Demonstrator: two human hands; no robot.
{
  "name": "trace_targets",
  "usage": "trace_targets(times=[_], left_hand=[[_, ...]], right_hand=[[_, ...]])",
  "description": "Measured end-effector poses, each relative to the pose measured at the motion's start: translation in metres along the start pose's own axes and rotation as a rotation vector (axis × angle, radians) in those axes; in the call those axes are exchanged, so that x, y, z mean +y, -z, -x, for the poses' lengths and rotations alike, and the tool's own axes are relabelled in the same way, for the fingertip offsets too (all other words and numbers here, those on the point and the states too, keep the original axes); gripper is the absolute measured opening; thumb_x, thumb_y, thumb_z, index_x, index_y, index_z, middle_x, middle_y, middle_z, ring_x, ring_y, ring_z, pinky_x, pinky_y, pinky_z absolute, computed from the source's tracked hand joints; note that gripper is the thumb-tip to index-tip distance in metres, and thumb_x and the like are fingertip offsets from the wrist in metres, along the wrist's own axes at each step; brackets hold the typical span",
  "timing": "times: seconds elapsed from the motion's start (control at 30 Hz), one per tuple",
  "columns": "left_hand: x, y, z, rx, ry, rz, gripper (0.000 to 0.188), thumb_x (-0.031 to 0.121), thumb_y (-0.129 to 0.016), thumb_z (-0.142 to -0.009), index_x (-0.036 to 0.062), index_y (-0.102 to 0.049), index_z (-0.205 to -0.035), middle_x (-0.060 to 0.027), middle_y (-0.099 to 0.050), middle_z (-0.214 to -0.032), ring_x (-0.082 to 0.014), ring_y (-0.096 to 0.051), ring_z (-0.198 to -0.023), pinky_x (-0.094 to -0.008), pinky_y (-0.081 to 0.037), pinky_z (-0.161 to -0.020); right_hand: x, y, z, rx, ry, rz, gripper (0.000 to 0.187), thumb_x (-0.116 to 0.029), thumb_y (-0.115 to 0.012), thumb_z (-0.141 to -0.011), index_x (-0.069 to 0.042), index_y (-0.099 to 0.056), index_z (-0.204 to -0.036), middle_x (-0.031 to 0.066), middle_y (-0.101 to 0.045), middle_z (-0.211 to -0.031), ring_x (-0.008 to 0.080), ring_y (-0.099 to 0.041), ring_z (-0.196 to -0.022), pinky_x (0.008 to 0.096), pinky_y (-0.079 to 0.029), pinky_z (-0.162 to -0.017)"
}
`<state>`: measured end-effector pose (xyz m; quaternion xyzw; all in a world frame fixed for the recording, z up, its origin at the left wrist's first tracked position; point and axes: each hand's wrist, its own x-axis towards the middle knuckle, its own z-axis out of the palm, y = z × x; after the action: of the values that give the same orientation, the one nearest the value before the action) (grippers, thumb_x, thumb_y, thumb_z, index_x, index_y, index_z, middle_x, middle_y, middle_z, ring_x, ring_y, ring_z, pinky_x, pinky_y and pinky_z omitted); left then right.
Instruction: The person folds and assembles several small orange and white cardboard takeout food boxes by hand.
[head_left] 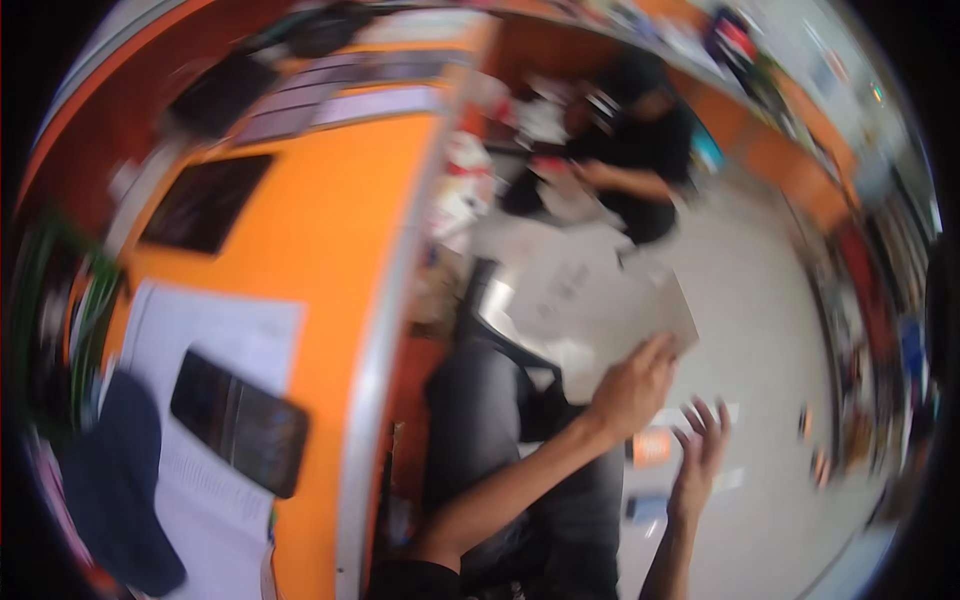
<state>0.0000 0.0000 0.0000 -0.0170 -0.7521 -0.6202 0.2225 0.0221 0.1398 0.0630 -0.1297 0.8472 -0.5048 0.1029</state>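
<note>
A flat grey-beige panel (590,290), perhaps a sheet or box face, lies tilted in front of my knees, with small dark marks on its surface. My left hand (635,388) is at its near right corner, fingers bent together against the edge; motion blur softens the grip. Lower and to the right, my right hand (704,448) is raised apart from the panel, its fingers spread with nothing in them. Below the panel are my legs in dark trousers (480,430).
An orange desk (330,220) with a metal edge runs along my left, bearing a black phone (240,420), papers (215,325), a dark tablet-like slab (208,203) and a dark cap-like object (120,490). Another person (645,150) in black sits ahead. Orange and blue items (650,447) lie on the floor.
</note>
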Motion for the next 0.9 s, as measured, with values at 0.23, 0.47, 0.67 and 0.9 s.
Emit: trace_targets(times=[0.23,0.47,0.67,0.9], left_hand=[[-0.057,-0.004,0.026,-0.493,0.239,0.270,0.065,0.051,-0.035,-0.104,-0.0032,-0.055,-0.133,-0.0211,-0.048,-0.144,-0.0346,-0.047,-0.132,-0.0412,-0.038,-0.109],[-0.047,0.013,0.022,-0.502,0.566,0.470,0.086,0.068,-0.015,-0.100,-0.0003,-0.030,-0.150,-0.0176,-0.051,-0.135,-0.0255,-0.047,-0.127,-0.0423,-0.041,-0.103],[-0.002,0.030,-0.001,-0.322,0.344,0.379,0.051,0.035,-0.047,-0.104,-0.0017,-0.041,-0.138,-0.0118,-0.058,-0.116,-0.0151,-0.057,-0.104,-0.0304,-0.046,-0.088],[0.034,0.033,0.001,-0.116,-0.055,-0.093,0.025,0.012,-0.057,-0.098,-0.0090,-0.062,-0.112,-0.0154,-0.059,-0.102,-0.0209,-0.063,-0.092,-0.0311,-0.052,-0.074]], right_hand=[[0.110,-0.073,0.006,0.171,0.088,-0.392,0.104,-0.040,-0.072,-0.088,-0.001,-0.003,-0.155,0.0198,-0.019,-0.158,0.0299,-0.025,-0.146,0.0436,-0.030,-0.115],[0.106,-0.095,0.004,0.417,-0.029,-0.229,0.060,-0.005,-0.061,-0.089,0.004,-0.038,-0.144,0.0229,-0.045,-0.143,0.0346,-0.049,-0.130,0.0407,-0.040,-0.106],[0.069,-0.095,-0.002,0.403,0.480,0.208,0.069,0.006,-0.057,-0.074,-0.002,-0.047,-0.142,0.0268,-0.043,-0.143,0.0462,-0.049,-0.128,0.0487,-0.043,-0.105],[0.075,-0.098,0.002,0.395,0.667,-0.078,0.073,0.007,-0.054,-0.079,-0.001,-0.033,-0.148,0.0382,-0.039,-0.139,0.0530,-0.048,-0.125,0.0511,-0.044,-0.103]])
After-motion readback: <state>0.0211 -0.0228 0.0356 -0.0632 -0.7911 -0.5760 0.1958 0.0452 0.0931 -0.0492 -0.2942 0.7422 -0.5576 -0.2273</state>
